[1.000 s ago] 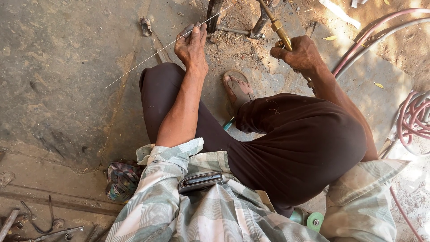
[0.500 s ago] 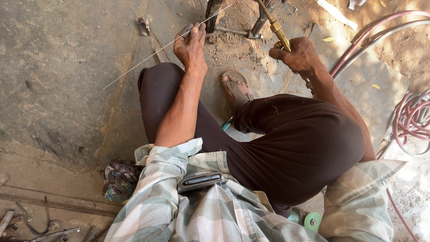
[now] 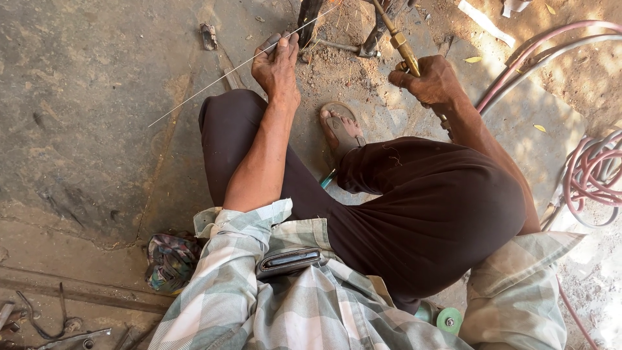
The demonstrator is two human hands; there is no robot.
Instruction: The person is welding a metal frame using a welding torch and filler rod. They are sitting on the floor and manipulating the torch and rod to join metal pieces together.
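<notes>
I squat on a concrete floor, looking down over my knees. My left hand [image 3: 277, 63] pinches a long thin metal filler rod [image 3: 214, 81] that slants from lower left up toward dark metal pieces [image 3: 310, 16] at the top edge. My right hand [image 3: 431, 81] grips a brass gas torch [image 3: 402, 39] whose tip points up toward the same metal pieces. The rod's far end and the torch tip are cut off by the top of the view. My sandalled foot [image 3: 340, 129] rests between my knees.
Pink and grey hoses [image 3: 583, 175] run and coil at the right. A crumpled cloth [image 3: 170, 260] lies by my left hip. Scrap metal bits [image 3: 45, 324] sit at the bottom left. A small metal piece [image 3: 208, 35] lies on the floor. A dark wallet [image 3: 288, 260] sticks from my shirt pocket.
My view has shifted slightly. Both hands stay in nearly the same place, holding the rod and the torch at the metal pieces.
</notes>
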